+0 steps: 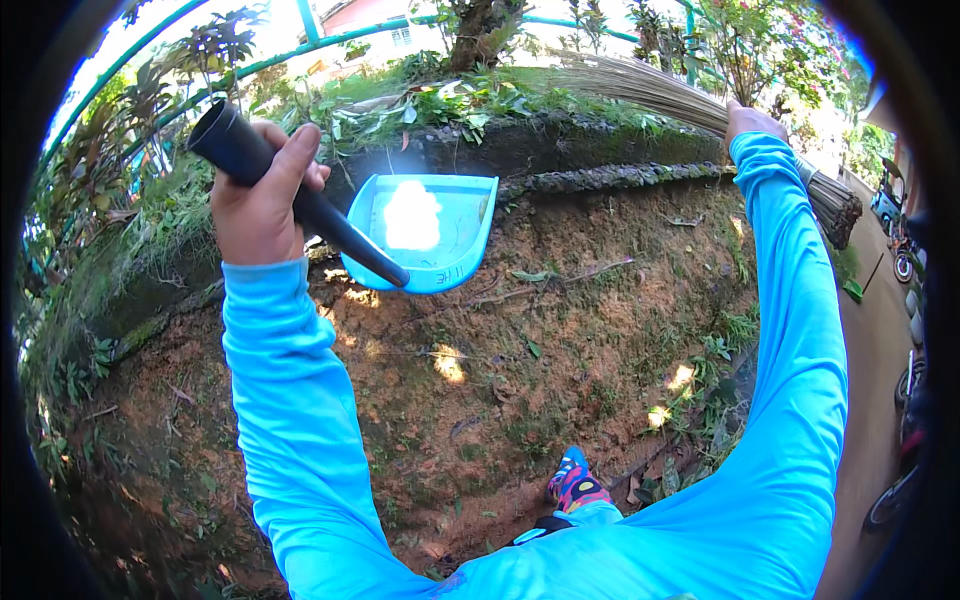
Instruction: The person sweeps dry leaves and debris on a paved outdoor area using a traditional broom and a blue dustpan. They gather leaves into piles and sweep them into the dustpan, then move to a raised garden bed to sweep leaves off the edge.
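Observation:
My left hand (pixel 266 191) is wrapped around the black tubular handle of a light-blue plastic dustpan (pixel 457 217). The pan hangs in front of the low bank, its broad lip facing away from me, and a bright patch of glare hides part of its inside. Some marks are written near its back edge. At the upper right, my right hand (pixel 754 124) grips a stick broom (pixel 660 90) made of thin stiff ribs. The bristles fan out to the left over the planted strip, and the bound butt end sticks out behind my wrist.
Bare reddish soil (pixel 570 352) with twigs and leaves lies around my foot (pixel 574 472). A mossy low wall (pixel 592 150) edges the raised plants, with a tree trunk (pixel 484 34) and green railing (pixel 360 34) behind. On the right, parked two-wheelers (pixel 904 262) line a paved path (pixel 870 352).

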`<action>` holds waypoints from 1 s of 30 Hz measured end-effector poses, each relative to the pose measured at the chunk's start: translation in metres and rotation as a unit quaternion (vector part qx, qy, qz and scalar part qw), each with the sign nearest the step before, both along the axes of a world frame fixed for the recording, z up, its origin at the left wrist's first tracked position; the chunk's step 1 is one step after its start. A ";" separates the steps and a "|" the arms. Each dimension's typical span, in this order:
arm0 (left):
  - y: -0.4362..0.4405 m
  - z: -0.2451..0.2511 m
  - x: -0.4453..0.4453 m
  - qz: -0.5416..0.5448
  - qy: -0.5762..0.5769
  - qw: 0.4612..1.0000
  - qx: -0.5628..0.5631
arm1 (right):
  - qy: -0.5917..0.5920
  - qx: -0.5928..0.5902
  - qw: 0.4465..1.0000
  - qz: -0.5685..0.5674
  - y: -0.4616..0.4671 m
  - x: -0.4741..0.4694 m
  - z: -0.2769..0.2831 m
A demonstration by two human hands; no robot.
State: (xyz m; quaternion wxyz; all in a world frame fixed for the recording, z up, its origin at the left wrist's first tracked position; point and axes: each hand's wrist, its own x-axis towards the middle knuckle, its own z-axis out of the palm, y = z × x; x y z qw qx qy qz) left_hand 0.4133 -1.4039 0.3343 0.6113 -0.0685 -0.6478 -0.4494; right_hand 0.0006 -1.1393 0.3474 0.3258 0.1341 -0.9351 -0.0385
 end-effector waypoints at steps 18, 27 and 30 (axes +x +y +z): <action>-0.083 0.028 -0.148 0.116 -0.065 0.988 -0.072 | -0.065 0.059 0.988 0.125 -0.004 0.062 0.011; -0.095 0.049 -0.144 0.130 -0.050 0.988 -0.066 | -0.012 0.034 0.997 0.070 0.004 0.038 0.015; -0.095 0.052 -0.142 0.134 -0.031 0.989 -0.059 | -0.056 0.030 0.995 0.078 -0.049 0.018 0.000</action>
